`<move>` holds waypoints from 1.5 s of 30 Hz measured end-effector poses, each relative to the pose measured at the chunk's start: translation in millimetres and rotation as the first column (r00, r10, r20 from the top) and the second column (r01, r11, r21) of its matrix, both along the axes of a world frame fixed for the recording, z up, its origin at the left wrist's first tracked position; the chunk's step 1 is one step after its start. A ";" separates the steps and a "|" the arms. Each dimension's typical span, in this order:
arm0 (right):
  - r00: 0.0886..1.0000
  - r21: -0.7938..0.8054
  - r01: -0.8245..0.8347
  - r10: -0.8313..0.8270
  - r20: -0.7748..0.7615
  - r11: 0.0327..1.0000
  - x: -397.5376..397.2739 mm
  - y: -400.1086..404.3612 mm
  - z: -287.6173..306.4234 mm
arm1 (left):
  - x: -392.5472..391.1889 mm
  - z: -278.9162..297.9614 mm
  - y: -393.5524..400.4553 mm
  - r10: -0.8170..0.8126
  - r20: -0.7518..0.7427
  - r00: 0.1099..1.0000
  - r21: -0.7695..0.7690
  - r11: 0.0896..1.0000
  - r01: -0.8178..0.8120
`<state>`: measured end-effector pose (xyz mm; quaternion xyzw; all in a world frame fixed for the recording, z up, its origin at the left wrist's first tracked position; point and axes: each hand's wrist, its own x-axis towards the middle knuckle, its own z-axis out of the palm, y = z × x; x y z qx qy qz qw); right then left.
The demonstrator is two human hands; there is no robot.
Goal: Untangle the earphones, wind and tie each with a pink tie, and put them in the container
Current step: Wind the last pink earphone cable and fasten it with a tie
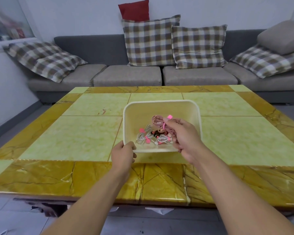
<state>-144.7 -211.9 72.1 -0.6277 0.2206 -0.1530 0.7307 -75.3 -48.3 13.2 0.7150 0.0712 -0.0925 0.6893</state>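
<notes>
A cream square container (161, 103) stands on the tiled table near its front edge. Inside lie several wound earphones, white ones (143, 135) and a dark one (155, 133), each bound with a pink tie. My right hand (183, 134) reaches over the container and grips a wound pink earphone bundle (157, 122) with a pink tie (167, 121) around it, held above the container's inside. My left hand (124, 152) grips the container's near left corner.
The table (78, 138) has yellow-green tiles with a brown marbled border; a small red mark (103, 111) lies left of the container. A grey sofa (129, 75) with checked cushions stands behind the table.
</notes>
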 end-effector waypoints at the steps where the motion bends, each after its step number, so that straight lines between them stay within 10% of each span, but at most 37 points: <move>1: 1.000 -0.099 0.016 -0.018 -0.016 0.995 3.5 -3.5 1.6 | -0.7 0.7 1.5 0.009 -0.007 1.000 0.006 1.000 -0.009; 9: 0.984 -0.584 -0.049 -0.063 -0.169 0.810 34.1 -13.3 -7.4 | -0.7 7.7 15.4 0.054 -0.001 0.999 -0.013 0.998 -0.054; 21: 0.852 -0.523 -0.496 0.275 -0.445 0.693 73.1 26.9 -25.3 | 2.0 7.0 17.5 0.083 -0.006 0.997 -0.022 0.996 -0.083; 28: 0.821 -0.726 -0.536 0.062 -0.568 0.431 86.4 34.2 -16.9 | 4.1 6.3 16.5 0.086 0.028 0.996 -0.034 0.996 -0.085; 45: 0.930 -0.982 -0.013 -0.358 -0.081 0.190 55.2 9.9 3.9 | 46.9 25.8 0.3 0.077 0.022 0.997 -0.345 0.936 -0.064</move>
